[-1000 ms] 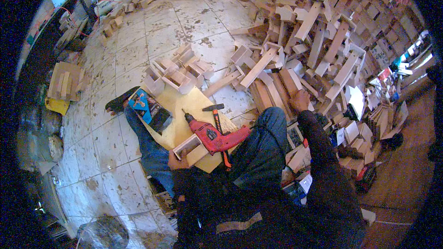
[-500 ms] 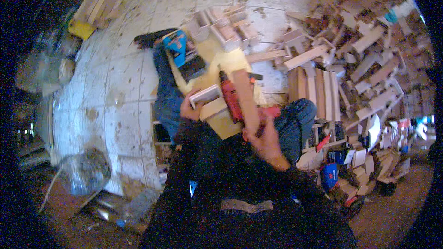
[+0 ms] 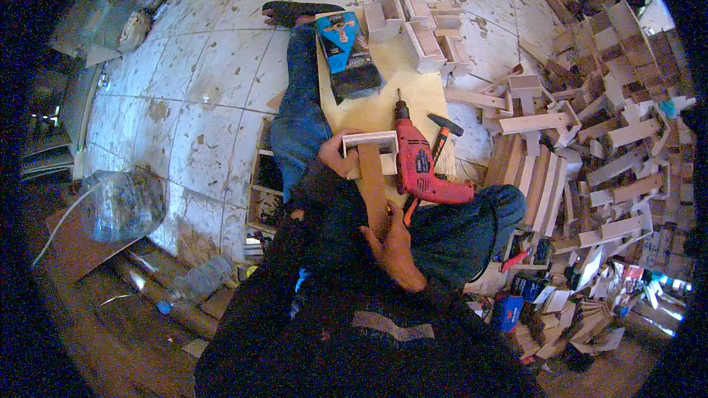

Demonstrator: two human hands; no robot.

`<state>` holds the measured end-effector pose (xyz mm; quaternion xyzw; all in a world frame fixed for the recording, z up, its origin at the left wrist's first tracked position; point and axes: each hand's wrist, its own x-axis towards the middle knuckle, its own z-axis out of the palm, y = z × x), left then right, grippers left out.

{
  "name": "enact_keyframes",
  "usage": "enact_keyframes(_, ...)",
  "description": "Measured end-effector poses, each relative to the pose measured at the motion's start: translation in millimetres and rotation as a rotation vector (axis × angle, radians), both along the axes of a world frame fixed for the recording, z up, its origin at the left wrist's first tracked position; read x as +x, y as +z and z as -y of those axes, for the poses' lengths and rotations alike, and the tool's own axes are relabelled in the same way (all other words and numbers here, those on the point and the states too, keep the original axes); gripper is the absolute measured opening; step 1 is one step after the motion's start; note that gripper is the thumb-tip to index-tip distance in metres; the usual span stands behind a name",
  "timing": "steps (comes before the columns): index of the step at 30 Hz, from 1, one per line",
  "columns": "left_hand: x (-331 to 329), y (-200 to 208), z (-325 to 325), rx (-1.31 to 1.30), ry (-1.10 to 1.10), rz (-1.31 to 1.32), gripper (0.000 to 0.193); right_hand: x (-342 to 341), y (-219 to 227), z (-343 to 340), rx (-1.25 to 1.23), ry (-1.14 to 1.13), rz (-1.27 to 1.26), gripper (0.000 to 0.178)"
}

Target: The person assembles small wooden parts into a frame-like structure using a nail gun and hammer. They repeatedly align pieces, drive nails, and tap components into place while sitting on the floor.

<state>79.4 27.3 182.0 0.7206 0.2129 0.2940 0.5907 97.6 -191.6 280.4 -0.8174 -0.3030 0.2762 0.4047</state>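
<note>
My left hand [image 3: 337, 156] is closed round the left end of a small pale wooden box frame [image 3: 391, 141] above my lap. In my right hand [image 3: 392, 248] is the near end of a flat brown wooden strip [image 3: 376, 195]. The strip's far end overlaps the frame; whether they are joined I cannot tell. Just right of the frame lies a red power drill [image 3: 422, 166], its bit facing away from me. A hammer [image 3: 445, 130] with a dark head and orange handle rests beyond the drill, partly hidden by it.
Under the tools is a yellowish plywood board [image 3: 394, 81], with a blue and black package [image 3: 339, 43] and several wooden box frames [image 3: 422, 46] at its far side. Stacked wooden strips [image 3: 532, 177] and many wooden pieces [image 3: 619, 133] crowd the right. A plastic bottle [image 3: 203, 280] lies at lower left.
My right hand has brought the strip leftward from above the drill to the frame. The frame is now turned more level in my left hand. The whole view has shifted.
</note>
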Motion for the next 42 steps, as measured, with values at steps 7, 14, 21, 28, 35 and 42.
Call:
enact_keyframes(7,-8.8,11.6,11.5,-0.108,-0.021,-0.064,0.039,3.7,0.4,6.9,-0.027,0.012,-0.131,0.071)
enact_keyframes(14,-5.1,13.8,19.0,-0.088,0.096,-0.116,0.037,41.8,1.9,5.0,-0.025,0.061,0.462,0.064)
enact_keyframes(21,-6.0,-8.9,22.0,-0.096,0.065,-0.235,0.039,117.5,8.9,-10.7,-0.105,0.394,0.587,0.082)
enact_keyframes(28,-28.3,20.6,15.8,0.012,-0.009,-0.062,0.064,130.2,0.9,-24.6,-0.146,0.549,0.606,0.104)
enact_keyframes(35,-115.3,4.4,-46.2,0.186,0.794,-0.246,0.024,163.6,24.4,-19.3,-0.107,0.538,0.269,0.102)
enact_keyframes(42,-163.7,-71.1,-42.5,0.316,0.632,-1.086,0.018,202.4,93.9,-26.0,0.003,0.002,-0.328,0.055)
